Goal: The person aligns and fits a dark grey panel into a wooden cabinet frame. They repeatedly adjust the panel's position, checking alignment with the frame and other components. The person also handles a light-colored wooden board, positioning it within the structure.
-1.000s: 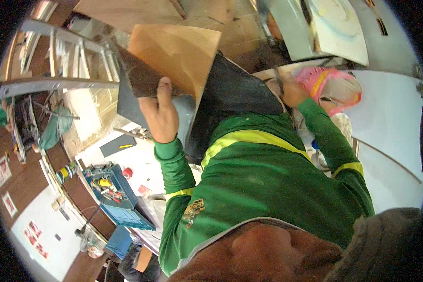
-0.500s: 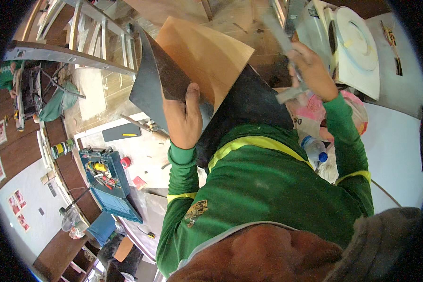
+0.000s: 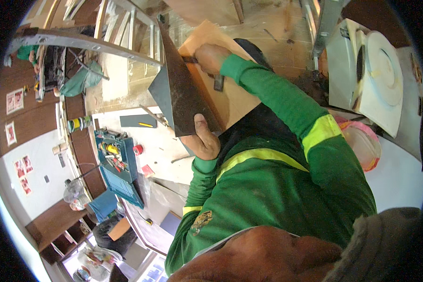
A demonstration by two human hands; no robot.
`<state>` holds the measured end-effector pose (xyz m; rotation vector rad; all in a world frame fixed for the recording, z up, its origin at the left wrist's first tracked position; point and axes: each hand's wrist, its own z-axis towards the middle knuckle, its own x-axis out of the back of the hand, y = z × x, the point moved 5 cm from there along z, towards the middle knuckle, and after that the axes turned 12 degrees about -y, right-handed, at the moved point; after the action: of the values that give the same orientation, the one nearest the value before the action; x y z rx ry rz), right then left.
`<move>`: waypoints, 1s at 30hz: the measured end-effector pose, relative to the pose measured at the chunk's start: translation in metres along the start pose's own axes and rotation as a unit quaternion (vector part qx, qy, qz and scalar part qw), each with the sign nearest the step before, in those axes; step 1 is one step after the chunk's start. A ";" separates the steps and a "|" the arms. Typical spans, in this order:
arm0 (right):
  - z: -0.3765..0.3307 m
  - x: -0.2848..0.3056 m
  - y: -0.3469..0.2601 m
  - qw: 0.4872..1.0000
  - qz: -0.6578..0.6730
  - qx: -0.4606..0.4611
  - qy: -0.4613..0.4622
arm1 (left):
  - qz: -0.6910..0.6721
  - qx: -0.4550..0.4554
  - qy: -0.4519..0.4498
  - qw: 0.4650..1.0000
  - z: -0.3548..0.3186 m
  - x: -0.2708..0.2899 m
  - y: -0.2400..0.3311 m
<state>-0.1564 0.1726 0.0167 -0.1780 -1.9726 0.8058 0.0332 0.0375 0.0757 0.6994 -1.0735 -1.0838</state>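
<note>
1) the left hand (image 3: 204,141) is closed on the near edge of the dark brown board (image 3: 182,98), its thumb over the face
2) the right hand (image 3: 213,57) is curled around a dark tool (image 3: 218,83), over the tan board (image 3: 236,101)
3) both boards slant together before the torso
4) the blue toolbox (image 3: 121,186) lies open, left
</note>
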 end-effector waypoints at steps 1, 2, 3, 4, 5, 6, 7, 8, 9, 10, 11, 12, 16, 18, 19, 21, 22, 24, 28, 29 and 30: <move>-0.007 -0.015 -0.012 0.994 -0.089 0.053 -0.040 | -0.034 -0.005 0.038 0.999 -0.003 0.001 -0.006; -0.019 -0.027 -0.023 0.976 -0.176 0.099 -0.075 | -0.071 -0.021 0.062 0.995 -0.001 -0.002 -0.008; -0.032 -0.042 -0.028 0.975 -0.173 0.115 -0.085 | -0.105 -0.032 0.089 0.990 -0.003 -0.003 -0.011; -0.045 -0.054 -0.031 0.973 -0.171 0.129 -0.091 | -0.137 -0.044 0.093 0.985 0.000 -0.011 -0.012; -0.060 -0.063 -0.029 0.988 -0.080 0.112 -0.069 | -0.166 -0.057 0.102 0.979 0.003 -0.017 -0.010; -0.075 -0.067 -0.024 0.995 0.011 0.089 -0.046 | -0.197 -0.071 0.108 0.972 0.003 -0.019 -0.008; -0.090 -0.074 -0.023 0.993 0.015 0.099 -0.066 | -0.161 -0.073 0.088 0.980 0.003 -0.017 -0.005; -0.107 -0.074 -0.026 0.990 0.016 0.111 -0.086 | -0.125 -0.077 0.072 0.987 0.001 -0.013 -0.003; -0.123 -0.075 -0.025 0.988 0.020 0.117 -0.102 | -0.119 -0.086 0.075 0.986 0.005 -0.014 -0.003; -0.136 -0.082 -0.023 0.986 0.017 0.140 -0.090 | -0.114 -0.094 0.078 0.986 0.009 -0.015 -0.005; -0.148 -0.086 -0.023 0.984 0.013 0.162 -0.077 | -0.147 -0.102 0.092 0.980 0.014 -0.016 -0.006; -0.159 -0.089 -0.025 0.981 0.009 0.184 -0.065 | -0.165 -0.094 0.098 0.977 0.015 -0.017 -0.004; -0.189 -0.063 -0.033 0.970 -0.068 0.202 -0.116 | -0.175 -0.069 0.096 0.977 0.019 -0.015 0.010; -0.198 -0.062 -0.024 0.967 -0.056 0.164 -0.185 | -0.166 -0.065 0.079 0.981 0.019 -0.015 0.014; -0.204 -0.063 -0.019 0.963 -0.050 0.145 -0.220 | -0.168 -0.067 0.071 0.981 0.019 -0.015 0.016; -0.228 -0.068 -0.017 0.963 -0.065 0.141 -0.219 | -0.130 -0.086 0.067 0.985 0.016 -0.014 0.020; -0.241 -0.068 -0.016 0.964 -0.072 0.136 -0.217 | -0.093 -0.106 0.062 0.988 0.018 -0.012 0.022; -0.258 -0.056 -0.006 0.958 -0.080 0.162 -0.223 | -0.054 -0.119 0.064 0.989 0.023 -0.010 0.023; -0.257 -0.015 0.014 0.987 -0.041 0.144 -0.054 | -0.017 -0.118 0.083 0.989 0.032 0.001 0.016; -0.248 -0.017 0.015 0.987 -0.049 0.150 -0.038 | -0.046 -0.100 0.099 0.989 0.036 0.000 0.009; -0.237 -0.017 0.009 0.986 -0.056 0.157 -0.019 | -0.074 -0.085 0.114 0.987 0.042 0.000 0.001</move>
<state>0.0466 0.2826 0.0748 0.1342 -1.8435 1.0386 -0.0059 0.0393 0.0913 0.7548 -0.7339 -1.1766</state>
